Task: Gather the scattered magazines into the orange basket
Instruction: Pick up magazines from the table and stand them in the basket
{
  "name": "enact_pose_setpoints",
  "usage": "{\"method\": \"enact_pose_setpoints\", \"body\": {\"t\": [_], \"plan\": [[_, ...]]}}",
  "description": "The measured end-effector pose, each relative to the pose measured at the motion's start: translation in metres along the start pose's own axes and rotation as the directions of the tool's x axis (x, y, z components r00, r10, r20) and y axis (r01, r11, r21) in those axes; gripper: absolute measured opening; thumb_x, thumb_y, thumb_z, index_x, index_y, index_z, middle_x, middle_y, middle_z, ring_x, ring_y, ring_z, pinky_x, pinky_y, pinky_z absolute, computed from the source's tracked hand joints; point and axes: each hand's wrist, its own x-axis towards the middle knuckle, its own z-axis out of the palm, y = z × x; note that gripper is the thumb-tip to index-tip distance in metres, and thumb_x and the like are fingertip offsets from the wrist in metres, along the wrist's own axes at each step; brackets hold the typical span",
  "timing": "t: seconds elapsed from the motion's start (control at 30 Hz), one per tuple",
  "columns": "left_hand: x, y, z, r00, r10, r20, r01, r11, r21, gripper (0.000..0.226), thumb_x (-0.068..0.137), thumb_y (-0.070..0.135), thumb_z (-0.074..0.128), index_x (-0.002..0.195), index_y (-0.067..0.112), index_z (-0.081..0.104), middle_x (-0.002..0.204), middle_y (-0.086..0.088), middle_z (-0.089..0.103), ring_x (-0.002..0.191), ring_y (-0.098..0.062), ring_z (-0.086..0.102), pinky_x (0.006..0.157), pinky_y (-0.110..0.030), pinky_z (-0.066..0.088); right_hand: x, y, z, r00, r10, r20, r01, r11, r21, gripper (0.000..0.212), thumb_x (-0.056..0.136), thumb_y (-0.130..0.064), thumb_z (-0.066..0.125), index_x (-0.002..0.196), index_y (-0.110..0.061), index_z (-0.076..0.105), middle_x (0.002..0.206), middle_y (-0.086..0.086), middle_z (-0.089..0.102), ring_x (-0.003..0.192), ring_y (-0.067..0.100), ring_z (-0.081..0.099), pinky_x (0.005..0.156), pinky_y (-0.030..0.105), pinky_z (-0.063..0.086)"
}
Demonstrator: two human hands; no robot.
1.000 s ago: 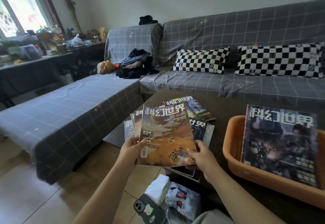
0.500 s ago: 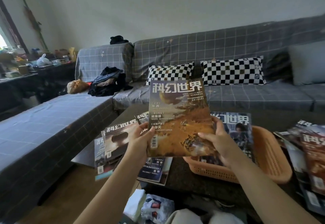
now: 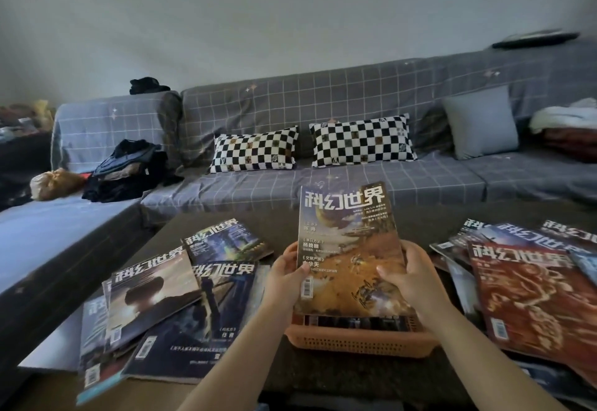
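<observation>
The orange-covered magazine was held tilted, near upright, directly above the orange basket, its long axis running away from the person and its lower edge nearest the basket's front rim. The left hand gripped its left edge with the thumb curled over the cover beside the barcode; the right hand gripped the right edge likewise, thumb on the cover, fingers behind. Both hands stood about equally near the basket. A dark cover showed inside the basket beneath the held copy. In my judgement, placement required only that the top edge be tipped away and down so the magazine lay flat along the basket. Loose magazines lay fanned on the table to the left and in a second pile to the right, well outside the basket. The grey checked sofa stood beyond.
</observation>
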Motion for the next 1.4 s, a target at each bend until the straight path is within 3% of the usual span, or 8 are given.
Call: {"method": "enact_pose_setpoints", "body": {"t": [0.2, 0.33, 0.4, 0.57, 0.7, 0.9, 1.07, 1.4], "plan": [[0.012, -0.022, 0.007, 0.998, 0.009, -0.069, 0.024, 0.889, 0.458, 0.014, 0.091, 0.021, 0.061, 0.101, 0.03, 0.064, 0.089, 0.011, 0.069, 0.085, -0.014, 0.068, 0.081, -0.043, 0.058, 0.013, 0.019, 0.003, 0.981, 0.19, 0.041, -0.184, 0.975, -0.124, 0.065, 0.084, -0.02, 0.066, 0.138, -0.026, 0.03, 0.112, 0.0, 0.061, 0.091, 0.018, 0.061, 0.077, 0.035, 0.051], [0.012, -0.028, 0.01, 0.997, 0.07, -0.036, -0.025, 0.721, 0.693, 0.019, 0.092, 0.023, 0.059, 0.108, 0.029, 0.065, 0.07, 0.017, 0.063, 0.055, 0.007, 0.059, 0.04, -0.008, 0.04, 0.015, 0.018, 0.008, 0.978, 0.208, -0.017, -0.206, 0.946, -0.249, 0.041, 0.085, -0.024, 0.064, 0.121, -0.017, 0.045, 0.101, 0.006, 0.064, 0.084, 0.022, 0.067, 0.068, 0.033, 0.056], [0.01, -0.027, 0.01, 0.995, 0.098, -0.02, -0.054, 0.694, 0.718, 0.014, 0.092, 0.02, 0.056, 0.094, 0.028, 0.067, 0.066, 0.014, 0.065, 0.048, 0.01, 0.057, 0.031, -0.006, 0.033, 0.014, 0.016, 0.008, 0.971, 0.238, -0.002, -0.225, 0.915, -0.336, 0.023, 0.086, -0.026, 0.062, 0.106, -0.015, 0.058, 0.089, 0.006, 0.069, 0.069, 0.018, 0.07, 0.053, 0.027, 0.055], [0.008, -0.025, 0.01, 0.998, 0.067, 0.0, -0.045, 0.673, 0.738, 0.013, 0.094, 0.021, 0.055, 0.086, 0.028, 0.064, 0.079, 0.007, 0.069, 0.054, -0.001, 0.063, 0.039, -0.011, 0.037, 0.014, 0.021, 0.006, 0.983, 0.18, 0.018, -0.146, 0.848, -0.51, 0.009, 0.088, -0.025, 0.059, 0.083, -0.018, 0.063, 0.095, 0.001, 0.066, 0.089, 0.015, 0.062, 0.083, 0.033, 0.05], [0.01, -0.024, 0.009, 1.0, -0.005, 0.02, -0.012, 0.656, 0.755, 0.017, 0.094, 0.026, 0.056, 0.079, 0.031, 0.058, 0.073, 0.007, 0.069, 0.06, -0.003, 0.065, 0.044, -0.014, 0.041, 0.018, 0.021, 0.006, 0.955, 0.296, 0.035, -0.249, 0.858, -0.45, 0.016, 0.089, -0.023, 0.058, 0.076, -0.025, 0.051, 0.079, -0.006, 0.056, 0.068, 0.005, 0.051, 0.062, 0.025, 0.04], [0.016, -0.024, 0.005, 0.997, -0.07, 0.03, 0.029, 0.71, 0.704, 0.016, 0.093, 0.026, 0.057, 0.079, 0.031, 0.063, 0.083, 0.005, 0.074, 0.078, -0.011, 0.071, 0.075, -0.03, 0.058, 0.026, 0.029, 0.004, 0.937, 0.349, -0.015, -0.326, 0.858, -0.397, 0.02, 0.088, -0.022, 0.058, 0.107, -0.014, 0.058, 0.093, 0.0, 0.062, 0.075, 0.012, 0.054, 0.056, 0.025, 0.038], [0.017, -0.026, 0.004, 0.997, -0.078, 0.03, 0.038, 0.743, 0.668, 0.024, 0.091, 0.026, 0.06, 0.068, 0.032, 0.063, 0.073, 0.008, 0.073, 0.076, -0.011, 0.071, 0.062, -0.023, 0.054, 0.026, 0.031, 0.002, 0.935, 0.347, -0.077, -0.351, 0.867, -0.353, 0.019, 0.089, -0.02, 0.057, 0.105, -0.011, 0.059, 0.084, 0.0, 0.059, 0.076, 0.015, 0.056, 0.063, 0.028, 0.043], [0.019, -0.024, 0.004, 0.986, -0.133, 0.101, 0.017, 0.684, 0.73, 0.012, 0.091, 0.026, 0.059, 0.084, 0.024, 0.069, 0.077, 0.004, 0.075, 0.075, -0.01, 0.072, 0.055, -0.02, 0.05, 0.024, 0.028, 0.002, 0.929, 0.366, -0.05, -0.357, 0.856, -0.374, 0.019, 0.088, -0.023, 0.057, 0.103, -0.013, 0.063, 0.094, 0.003, 0.064, 0.078, 0.014, 0.055, 0.065, 0.028, 0.042]]}}
